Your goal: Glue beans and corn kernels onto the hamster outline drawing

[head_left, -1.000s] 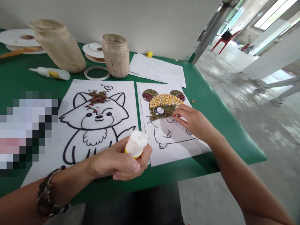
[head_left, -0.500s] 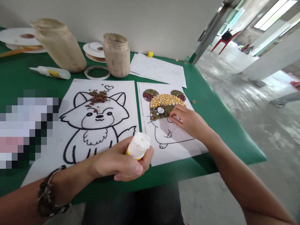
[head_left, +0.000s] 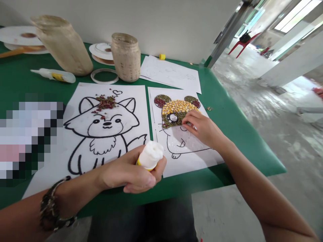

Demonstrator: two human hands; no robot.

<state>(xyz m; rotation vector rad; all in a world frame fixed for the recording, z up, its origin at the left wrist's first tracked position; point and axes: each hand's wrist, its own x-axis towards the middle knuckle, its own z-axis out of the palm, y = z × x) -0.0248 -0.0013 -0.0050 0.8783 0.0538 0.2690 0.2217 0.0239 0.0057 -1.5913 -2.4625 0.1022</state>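
My left hand (head_left: 141,174) is closed around a white glue bottle (head_left: 151,155) with a yellow band, its top tilted up towards me. My right hand (head_left: 199,126) is over the mouse drawing (head_left: 186,163), thumb and fingertips pinched together at the edge of the green beans (head_left: 183,117). Whatever the pinch holds is too small to make out. Yellow corn kernels (head_left: 178,106) cover the mouse's forehead, and green and red beans fill its ears. To the left lies a fox drawing (head_left: 107,129) with loose red and green beans (head_left: 106,102) heaped on its head.
Behind the drawings stand a tall jar (head_left: 65,47), a shorter jar (head_left: 126,58), white spools (head_left: 101,53) and a tape roll (head_left: 104,76). A second glue bottle (head_left: 55,75) lies at the left. More paper (head_left: 171,74) and a yellow cap (head_left: 162,56) are near the wall.
The view has shifted very slightly. My right hand's pinched fingertips have moved a little at the bean edge; my left hand keeps hold of the glue bottle.
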